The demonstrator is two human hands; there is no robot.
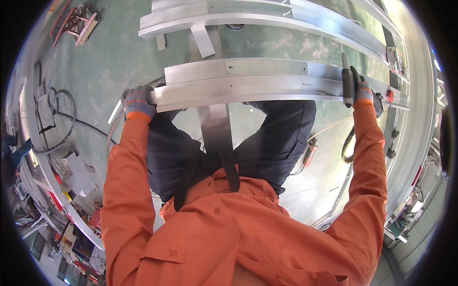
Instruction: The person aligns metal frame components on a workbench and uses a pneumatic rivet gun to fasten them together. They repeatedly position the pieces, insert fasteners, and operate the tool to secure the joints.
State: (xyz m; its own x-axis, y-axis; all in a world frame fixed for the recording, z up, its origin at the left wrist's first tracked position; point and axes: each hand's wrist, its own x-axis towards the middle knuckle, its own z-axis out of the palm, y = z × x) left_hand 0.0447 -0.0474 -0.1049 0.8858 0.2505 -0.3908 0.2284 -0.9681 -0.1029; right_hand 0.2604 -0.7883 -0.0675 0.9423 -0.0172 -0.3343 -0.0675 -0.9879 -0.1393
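In front of my knees a long silvery aluminium profile (267, 85) runs crosswise, with small holes in its upper face. My left hand (139, 101), in a grey glove with an orange cuff, is closed around its left end. Toward the right end, my gloved right hand (363, 90) is closed at a dark cylindrical tool (348, 86) with a thin metal tip pointing away from me. The tool lies across the profile in view. Part of the right hand's grip is hidden behind it.
More aluminium profiles (229, 19) lie parallel beyond, on a metal support (215, 126). Long profiles (417, 124) are stacked at the right. A black hose (74, 114) coils on the floor at left; an orange-and-grey power tool (310, 151) lies by my right leg. Another person's gloved hand (19, 151) shows far left.
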